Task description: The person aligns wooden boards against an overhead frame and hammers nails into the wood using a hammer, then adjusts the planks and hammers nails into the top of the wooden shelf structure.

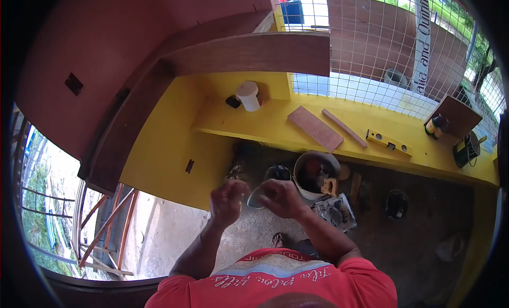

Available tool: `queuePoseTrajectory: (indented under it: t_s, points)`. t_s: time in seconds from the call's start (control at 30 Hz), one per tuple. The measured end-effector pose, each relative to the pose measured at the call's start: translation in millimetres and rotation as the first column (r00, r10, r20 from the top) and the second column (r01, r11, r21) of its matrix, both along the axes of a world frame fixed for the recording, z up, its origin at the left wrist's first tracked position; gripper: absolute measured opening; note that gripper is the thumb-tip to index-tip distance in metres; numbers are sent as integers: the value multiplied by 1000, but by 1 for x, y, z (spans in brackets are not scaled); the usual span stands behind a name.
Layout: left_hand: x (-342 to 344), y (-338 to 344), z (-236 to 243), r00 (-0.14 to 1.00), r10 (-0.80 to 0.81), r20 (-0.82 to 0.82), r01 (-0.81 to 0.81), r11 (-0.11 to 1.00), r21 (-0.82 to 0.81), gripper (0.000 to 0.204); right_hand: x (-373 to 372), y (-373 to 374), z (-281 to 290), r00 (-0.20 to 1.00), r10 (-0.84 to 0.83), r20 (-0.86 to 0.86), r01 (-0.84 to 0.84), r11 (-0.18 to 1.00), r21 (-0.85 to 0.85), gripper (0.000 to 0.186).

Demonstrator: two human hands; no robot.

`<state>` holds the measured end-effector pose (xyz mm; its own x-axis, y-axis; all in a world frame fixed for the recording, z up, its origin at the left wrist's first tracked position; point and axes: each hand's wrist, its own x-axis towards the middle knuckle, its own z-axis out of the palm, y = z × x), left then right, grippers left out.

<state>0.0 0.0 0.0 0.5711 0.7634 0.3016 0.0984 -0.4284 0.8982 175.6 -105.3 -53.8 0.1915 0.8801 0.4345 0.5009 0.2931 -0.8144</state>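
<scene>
The left grip is curled, around what I cannot tell; the right grip is bent, a pale round thing just at its left, whether held unclear; right of it stands a bucket; beyond both, the surface carries a board and a level.

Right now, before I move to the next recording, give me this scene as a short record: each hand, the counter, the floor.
Left hand: raised, curled; any held item indistinct
Right hand: raised, apart from the left; pale round-edged item beside it, held or behind unclear
Counter: yellow; bears white tub, flat board, narrow strip, yellow level
Floor: bucket, tan handle at its rim
</scene>
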Motion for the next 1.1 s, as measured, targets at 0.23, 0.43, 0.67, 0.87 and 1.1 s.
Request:
queuePoseTrajectory:
  t_s: [0.23, 0.43, 0.67, 0.87, 1.1]
  points:
    - [37, 99, 101, 990, 140, 21, -138, 927, 349, 20, 85, 131, 34, 936, -222, -274, 219, 975, -43, 29]
    - [112, 181, 175, 941, 166, 296, -324, 695, 642, 28, 169, 243, 39, 444, 171, -880, 73, 971, 225, 26]
    - [190, 214, 191, 946, 210, 247, -323, 668, 670, 31, 151, 314, 120, 29, 679, -733, 237, 708, 665, 66]
    - [202, 222, 174, 927, 197, 321, -368, 651, 664, 27, 145, 329, 149, -243, 385, -890, 351, 891, 289, 63]
    - [206, 227, 166, 903, 137, 406, -394, 639, 661, 30, 147, 333, 144, -147, 391, -909, 298, 893, 336, 36]
